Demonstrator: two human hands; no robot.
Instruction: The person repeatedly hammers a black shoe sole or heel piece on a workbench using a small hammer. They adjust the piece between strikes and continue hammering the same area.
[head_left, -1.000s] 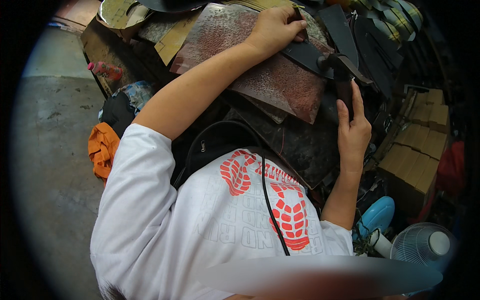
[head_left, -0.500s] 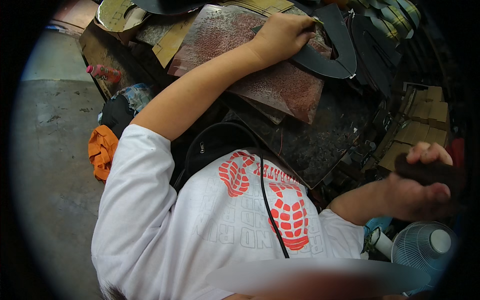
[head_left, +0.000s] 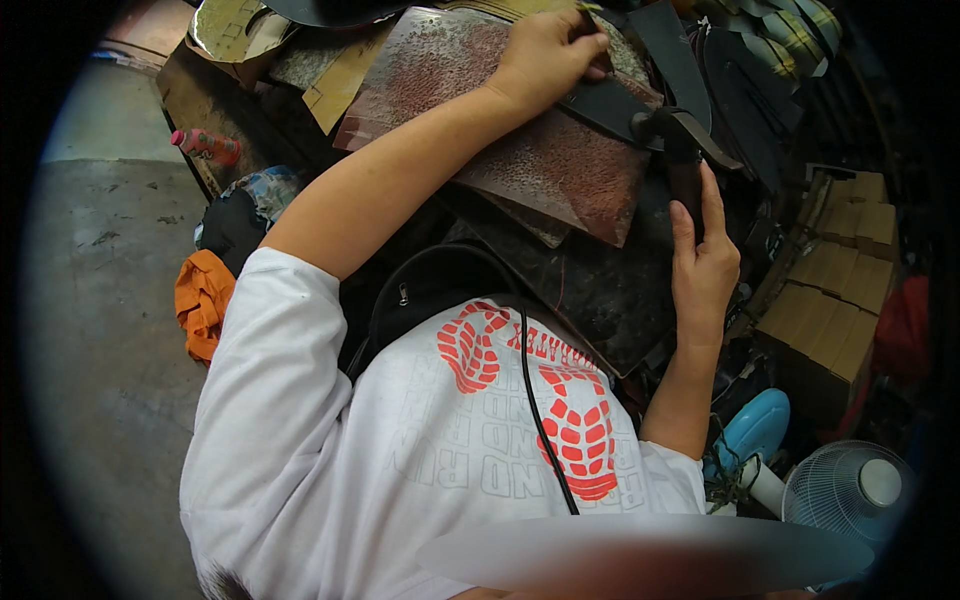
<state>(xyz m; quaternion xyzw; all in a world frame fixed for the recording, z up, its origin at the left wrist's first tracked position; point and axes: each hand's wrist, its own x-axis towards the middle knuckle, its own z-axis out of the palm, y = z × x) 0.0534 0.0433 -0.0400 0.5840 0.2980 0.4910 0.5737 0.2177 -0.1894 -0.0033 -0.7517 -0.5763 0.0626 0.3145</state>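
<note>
My right hand (head_left: 706, 275) grips the dark handle of a hammer (head_left: 684, 150). Its rounded head is over the end of a black curved flat piece (head_left: 610, 105), perhaps leather; I cannot tell whether they touch. My left hand (head_left: 550, 60) is closed over the other part of that piece, fingers bent and pressed together. A small yellow-green bit shows by its fingertips, too small to name. Beneath lies a worn, reddish-brown mottled board (head_left: 590, 190) on the dark workbench (head_left: 625, 290).
Yellow flat patterns (head_left: 345, 85) and more black pieces (head_left: 745, 110) lie around the board. To the right are stacked cardboard boxes (head_left: 825, 310) and a white fan (head_left: 845, 490). A pink bottle (head_left: 208, 146) and orange cloth (head_left: 205, 300) are at the left.
My right hand has swung the hammer from the far right over to the black piece. My left hand and the piece have shifted slightly left and away.
</note>
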